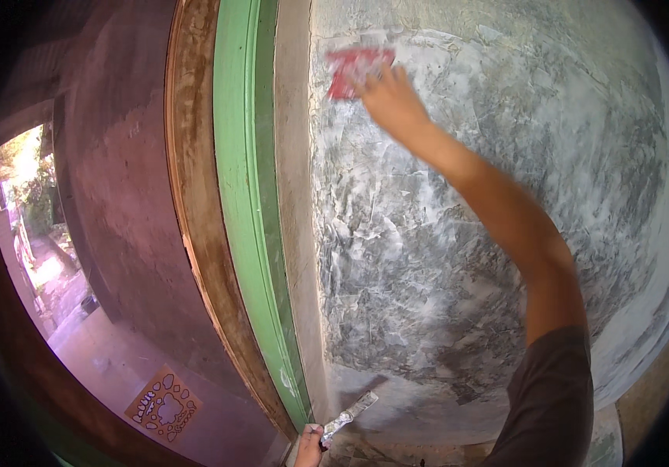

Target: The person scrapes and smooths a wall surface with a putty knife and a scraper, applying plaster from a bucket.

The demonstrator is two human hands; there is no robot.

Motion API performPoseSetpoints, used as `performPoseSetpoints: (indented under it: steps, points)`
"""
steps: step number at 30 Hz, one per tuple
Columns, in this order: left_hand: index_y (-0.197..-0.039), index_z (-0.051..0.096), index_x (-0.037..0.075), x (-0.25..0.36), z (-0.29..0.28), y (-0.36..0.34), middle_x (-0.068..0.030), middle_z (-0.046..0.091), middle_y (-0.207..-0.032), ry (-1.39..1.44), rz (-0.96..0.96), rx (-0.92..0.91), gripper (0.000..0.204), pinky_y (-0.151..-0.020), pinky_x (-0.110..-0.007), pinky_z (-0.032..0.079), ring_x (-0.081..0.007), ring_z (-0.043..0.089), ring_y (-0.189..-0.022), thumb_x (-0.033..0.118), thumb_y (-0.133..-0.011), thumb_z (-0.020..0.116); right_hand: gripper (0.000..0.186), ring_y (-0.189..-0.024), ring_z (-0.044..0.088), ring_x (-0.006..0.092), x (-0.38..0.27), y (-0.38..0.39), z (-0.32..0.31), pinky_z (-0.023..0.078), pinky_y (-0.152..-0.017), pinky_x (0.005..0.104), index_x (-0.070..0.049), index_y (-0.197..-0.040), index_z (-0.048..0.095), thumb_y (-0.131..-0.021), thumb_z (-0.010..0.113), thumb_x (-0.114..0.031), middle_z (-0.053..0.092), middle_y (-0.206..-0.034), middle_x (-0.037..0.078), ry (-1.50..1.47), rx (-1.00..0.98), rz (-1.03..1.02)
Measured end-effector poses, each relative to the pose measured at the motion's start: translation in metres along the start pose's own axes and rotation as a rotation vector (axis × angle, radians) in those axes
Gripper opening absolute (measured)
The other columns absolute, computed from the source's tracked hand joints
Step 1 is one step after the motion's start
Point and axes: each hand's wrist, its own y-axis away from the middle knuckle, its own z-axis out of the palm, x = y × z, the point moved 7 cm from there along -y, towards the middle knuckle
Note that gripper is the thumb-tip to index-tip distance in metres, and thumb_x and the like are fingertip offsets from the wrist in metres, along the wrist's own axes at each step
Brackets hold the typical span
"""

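My right hand [394,100], arm stretched up, presses a red plastic putty spreader [347,75] against the upper left of the wall [443,249]. White filler smears the spreader, and motion blurs it slightly. The wall carries patchy white filler over grey. Low in the view, beside the foot of the green door frame, my left hand [309,447] is closed round a narrow putty knife [348,417]. White filler coats its blade, which points up and right, away from the fingers.
A green door frame [245,194] with a brown wooden edge [198,156] borders the wall on the left. Through the doorway are a dark purplish wall [124,179], an orange-brown mat [165,406] on the floor and a bright opening [39,233] to the outside.
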Motion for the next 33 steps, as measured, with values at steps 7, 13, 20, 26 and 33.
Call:
performPoseSetpoints:
  steps: [7,13,20,26,33]
  points:
    - [-0.081,0.049,0.011,0.01,0.009,0.002,0.0028,0.042,-0.071,0.033,0.006,-0.051,0.029,-0.057,-0.025,0.031,-0.0094,0.037,-0.063,0.023,-0.102,0.033,0.062,-0.114,0.051,0.0311,0.028,-0.011,-0.029,0.041,-0.087,0.0451,-0.007,-0.14,0.046,-0.08,0.057,0.004,0.059,-0.13,0.015,-0.01,0.073,0.075]
    - [-0.079,0.049,0.011,-0.002,0.001,-0.001,0.0031,0.041,-0.071,0.032,-0.045,-0.014,0.03,-0.057,-0.026,0.031,-0.0097,0.036,-0.063,0.025,-0.102,0.034,0.053,-0.116,0.051,0.0348,0.0,0.001,-0.012,0.04,-0.088,0.0493,-0.006,-0.137,0.05,-0.084,0.053,-0.001,0.064,-0.119,0.014,-0.046,-0.05,-0.028]
    - [-0.08,0.049,0.011,0.006,0.006,0.0,0.0027,0.041,-0.071,0.002,-0.044,-0.038,0.031,-0.058,-0.027,0.031,-0.01,0.036,-0.064,0.026,-0.102,0.033,0.043,-0.103,0.055,0.0269,0.062,-0.025,-0.03,0.041,-0.082,0.0437,-0.013,-0.122,0.061,-0.08,0.059,-0.003,0.069,-0.109,0.008,-0.11,0.155,0.139]
    - [-0.081,0.049,0.011,0.006,0.002,0.005,0.0022,0.041,-0.07,-0.042,0.017,-0.024,0.035,-0.059,-0.027,0.033,-0.0109,0.038,-0.064,0.03,-0.104,0.031,0.045,-0.102,0.056,0.0278,-0.021,-0.008,-0.022,0.046,-0.076,0.0374,-0.011,-0.126,0.059,-0.082,0.058,0.0,0.067,-0.112,0.01,-0.152,0.076,-0.113]
    - [-0.081,0.05,0.011,0.008,0.007,0.005,0.0023,0.043,-0.07,0.05,-0.039,-0.053,0.034,-0.058,-0.025,0.032,-0.0102,0.038,-0.063,0.03,-0.104,0.034,0.053,-0.107,0.056,0.0271,0.088,-0.037,-0.03,0.044,-0.088,0.0429,-0.016,-0.13,0.057,-0.083,0.052,0.007,0.066,-0.119,0.007,-0.072,0.066,0.264]
